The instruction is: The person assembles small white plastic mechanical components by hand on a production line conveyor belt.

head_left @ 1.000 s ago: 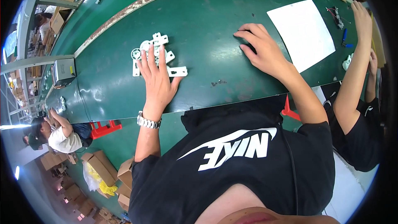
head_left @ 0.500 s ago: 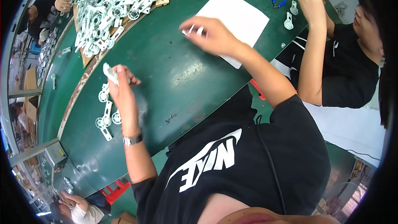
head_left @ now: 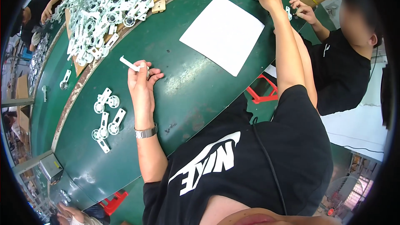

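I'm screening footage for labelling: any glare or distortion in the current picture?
Head view: pale glare on the green table, right of the left hand; head view: the worn edge strip bows, and black fills the picture's corners.

Flat green tabletop (head_left: 196,104): glossy, marked in patches. Slim white plastic part (head_left: 130,64), 10 o'clock: smooth. Rectangular white paper sheet (head_left: 225,35), 1 o'clock: matt.
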`<state>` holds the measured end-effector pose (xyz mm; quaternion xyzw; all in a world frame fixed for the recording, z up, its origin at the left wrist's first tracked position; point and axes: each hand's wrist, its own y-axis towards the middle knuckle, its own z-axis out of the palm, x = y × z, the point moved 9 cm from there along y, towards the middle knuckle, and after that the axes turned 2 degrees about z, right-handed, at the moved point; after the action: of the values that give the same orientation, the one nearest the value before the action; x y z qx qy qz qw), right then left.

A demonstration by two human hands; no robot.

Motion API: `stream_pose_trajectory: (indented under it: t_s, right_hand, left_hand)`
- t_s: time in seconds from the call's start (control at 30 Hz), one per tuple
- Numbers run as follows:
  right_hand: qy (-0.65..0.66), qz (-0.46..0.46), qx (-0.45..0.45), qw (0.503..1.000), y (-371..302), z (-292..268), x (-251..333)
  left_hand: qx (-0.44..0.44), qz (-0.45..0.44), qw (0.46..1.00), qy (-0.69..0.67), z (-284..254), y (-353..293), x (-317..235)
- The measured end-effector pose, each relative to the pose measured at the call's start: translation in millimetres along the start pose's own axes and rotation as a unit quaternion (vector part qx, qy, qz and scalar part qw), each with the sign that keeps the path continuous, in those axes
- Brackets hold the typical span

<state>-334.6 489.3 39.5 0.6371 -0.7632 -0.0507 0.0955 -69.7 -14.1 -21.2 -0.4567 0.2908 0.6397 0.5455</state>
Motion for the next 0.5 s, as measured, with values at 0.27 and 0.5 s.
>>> stream_pose_trajectory:
  t_s: [0.27, 0.5]
  right_hand:
    - [0.073, -0.11, -0.039, 0.99, -11, 25, 22]
    - [0.107, -0.02, -0.029, 0.994, -27, 23, 16]
  left_hand:
    - [0.001, 0.004, 1.0, -0.001, -5, -2, 2]
    - [-0.001, -0.005, 1.0, -0.006, -7, -4, 0]
